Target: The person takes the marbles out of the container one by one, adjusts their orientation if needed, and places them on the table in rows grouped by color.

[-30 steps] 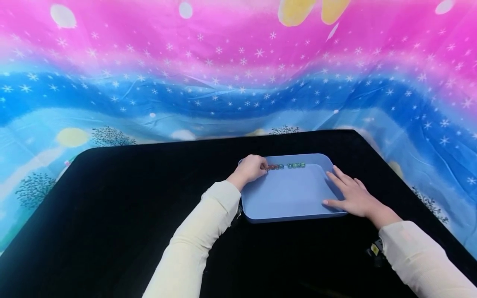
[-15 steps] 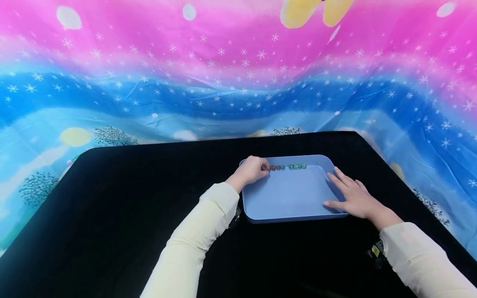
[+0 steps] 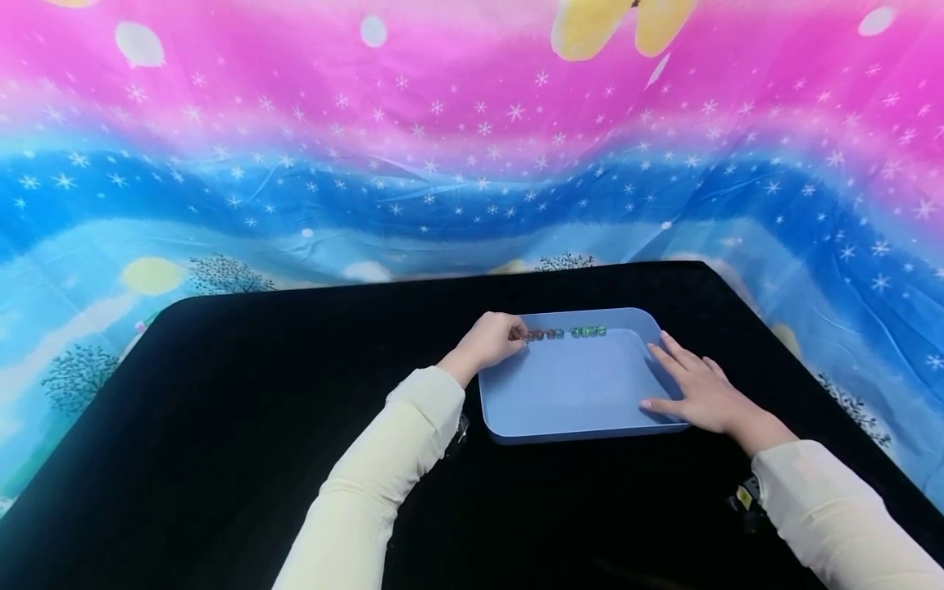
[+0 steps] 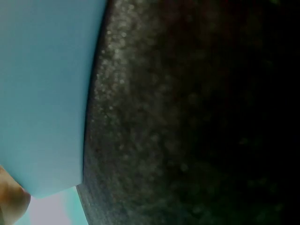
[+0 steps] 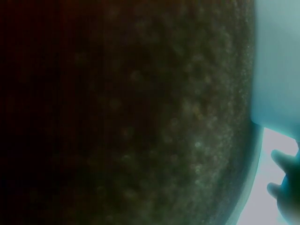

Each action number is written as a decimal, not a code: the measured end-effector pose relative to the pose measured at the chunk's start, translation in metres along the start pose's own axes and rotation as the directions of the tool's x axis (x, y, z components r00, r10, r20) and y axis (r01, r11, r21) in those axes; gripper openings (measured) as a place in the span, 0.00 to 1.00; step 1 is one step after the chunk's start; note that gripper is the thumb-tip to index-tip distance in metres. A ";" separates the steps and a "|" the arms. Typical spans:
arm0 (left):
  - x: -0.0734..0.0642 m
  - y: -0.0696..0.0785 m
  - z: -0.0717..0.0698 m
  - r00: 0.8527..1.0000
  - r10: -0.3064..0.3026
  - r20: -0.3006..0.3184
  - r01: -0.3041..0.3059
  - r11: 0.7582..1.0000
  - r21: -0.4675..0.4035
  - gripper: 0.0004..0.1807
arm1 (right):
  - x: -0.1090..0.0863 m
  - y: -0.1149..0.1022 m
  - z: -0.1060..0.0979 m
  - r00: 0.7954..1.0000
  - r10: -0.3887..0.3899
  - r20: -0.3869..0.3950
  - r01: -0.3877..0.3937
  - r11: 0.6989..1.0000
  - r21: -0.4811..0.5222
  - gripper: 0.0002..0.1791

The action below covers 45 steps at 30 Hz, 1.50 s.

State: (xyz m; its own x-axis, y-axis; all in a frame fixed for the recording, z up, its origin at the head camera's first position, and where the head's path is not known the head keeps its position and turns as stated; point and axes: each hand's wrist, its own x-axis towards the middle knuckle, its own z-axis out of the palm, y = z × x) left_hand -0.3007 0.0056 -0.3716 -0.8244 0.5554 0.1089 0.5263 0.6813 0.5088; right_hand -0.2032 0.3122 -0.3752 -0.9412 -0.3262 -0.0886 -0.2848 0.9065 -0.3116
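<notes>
In the head view, a blue-grey tray point(image 3: 575, 385) lies on the black table. Along its far wall runs a row of small, round, glassy marbles: several reddish-brown marbles point(image 3: 540, 335) at the left, then several green marbles point(image 3: 588, 332) after a short gap. My left hand point(image 3: 490, 340) reaches over the tray's far left corner, its curled fingertips pinching a reddish-brown marble at the row's left end, mostly hidden by the fingers. My right hand point(image 3: 701, 389) rests with spread fingers on the tray's right rim, the thumb over the inside.
The black-covered table point(image 3: 258, 410) extends widely left of the tray and in front of it. A patterned pink and blue cloth point(image 3: 442, 164) hangs behind. The left wrist view shows the tray's outer wall point(image 4: 42, 93); the right wrist view shows tray wall point(image 5: 279, 65) too.
My left hand has shifted slightly left along the far wall, baring more of the reddish-brown marbles. My right hand stays on the right rim, and the tray keeps its place.
</notes>
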 end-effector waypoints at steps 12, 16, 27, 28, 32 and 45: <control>-0.008 0.001 -0.010 1.000 0.009 -0.003 -0.009 1.000 -0.028 0.07 | -0.002 -0.001 0.000 1.000 -0.013 -0.012 0.013 1.000 -0.006 0.49; -0.011 0.001 -0.014 1.000 0.019 -0.003 -0.019 0.998 -0.055 0.08 | -0.001 0.000 0.001 1.000 -0.008 -0.014 0.008 1.000 -0.007 0.48; -0.021 0.000 -0.021 0.999 0.048 -0.005 -0.048 0.994 -0.096 0.09 | -0.003 -0.002 -0.001 1.000 -0.007 0.001 0.007 1.000 0.003 0.48; -0.023 0.000 -0.021 0.999 0.051 -0.009 -0.052 0.994 -0.100 0.09 | -0.003 -0.002 -0.001 1.000 -0.007 0.003 0.007 1.000 0.003 0.48; -0.030 -0.003 -0.024 0.998 0.059 -0.030 -0.063 0.991 -0.122 0.09 | -0.002 -0.002 -0.001 1.000 -0.007 -0.001 0.007 1.000 0.001 0.49; -0.048 -0.014 -0.034 0.995 0.076 -0.068 -0.083 0.989 -0.121 0.06 | -0.002 -0.001 0.000 1.000 -0.008 0.004 0.008 1.000 0.015 0.49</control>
State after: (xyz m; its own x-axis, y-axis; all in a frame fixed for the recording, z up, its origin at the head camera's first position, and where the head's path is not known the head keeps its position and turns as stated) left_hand -0.2759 -0.0471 -0.3551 -0.7945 0.5716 0.2050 0.5641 0.5697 0.5977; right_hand -0.2012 0.3117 -0.3746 -0.9380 -0.3346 -0.0903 -0.2896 0.8998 -0.3263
